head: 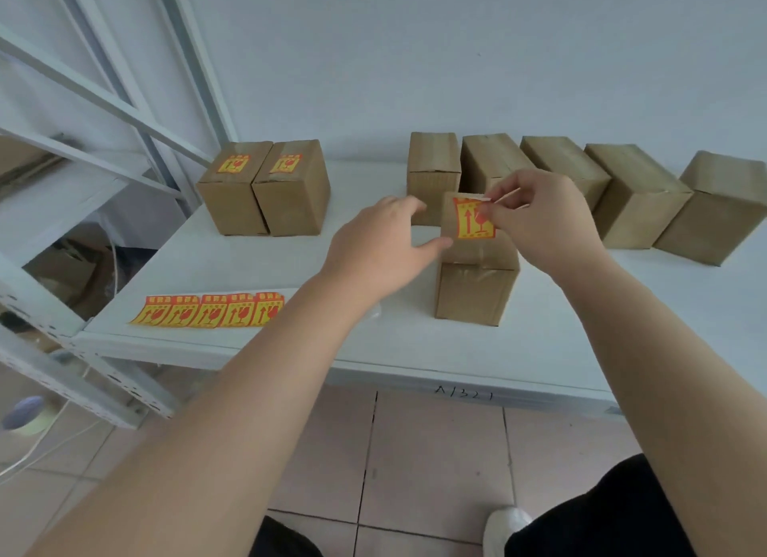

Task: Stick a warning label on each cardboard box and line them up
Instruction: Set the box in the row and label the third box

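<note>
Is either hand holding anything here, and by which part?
The right hand pinches the warning label by its right edge, over the front cardboard box. The left hand is open beside that box, holding nothing.

White table under me, pushed against a pale wall, scribbled marking on its front edge. Off the left edge, grey metal racking. Below it, a roll of tape and white cable. Pinkish floor tiles beneath.
</note>
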